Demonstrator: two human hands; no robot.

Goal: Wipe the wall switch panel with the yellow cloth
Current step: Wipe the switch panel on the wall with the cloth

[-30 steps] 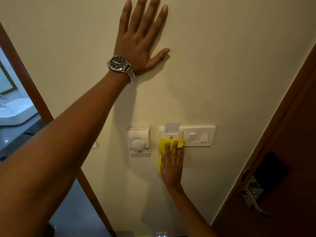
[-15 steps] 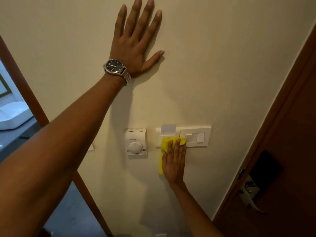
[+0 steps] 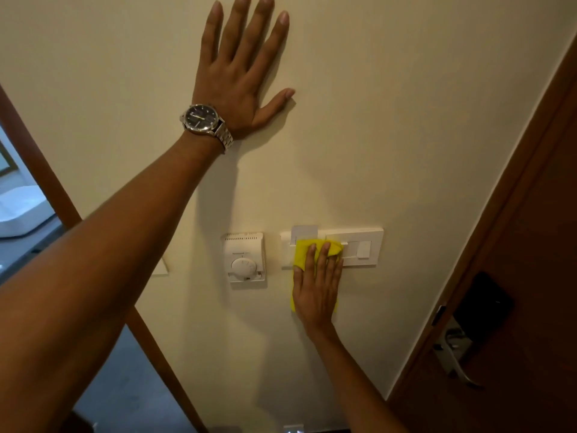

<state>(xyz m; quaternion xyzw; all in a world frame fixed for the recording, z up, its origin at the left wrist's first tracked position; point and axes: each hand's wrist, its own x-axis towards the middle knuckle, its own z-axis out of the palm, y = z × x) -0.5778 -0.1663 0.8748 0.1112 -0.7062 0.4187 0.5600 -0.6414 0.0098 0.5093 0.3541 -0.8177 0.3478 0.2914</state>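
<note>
A white switch panel [image 3: 362, 248] is set in the cream wall at mid height, with a key-card slot at its left end. My right hand [image 3: 317, 289] lies flat on the yellow cloth [image 3: 302, 252] and presses it against the panel's left part; the fingertips reach the edge of the switch plate. The cloth hangs down under my palm, mostly hidden. My left hand [image 3: 242, 73], with a steel wristwatch, rests flat on the wall high above, fingers spread, holding nothing.
A white thermostat [image 3: 245, 260] with a round dial sits just left of the panel. A brown wooden door [image 3: 515, 276] with a metal lever handle [image 3: 459, 360] stands at the right. At the left a brown door frame [image 3: 46, 170] opens onto a room with a white basin.
My right hand has slid the cloth up and to the right, from below the card slot onto the panel's left part. My left hand stays planted on the wall.
</note>
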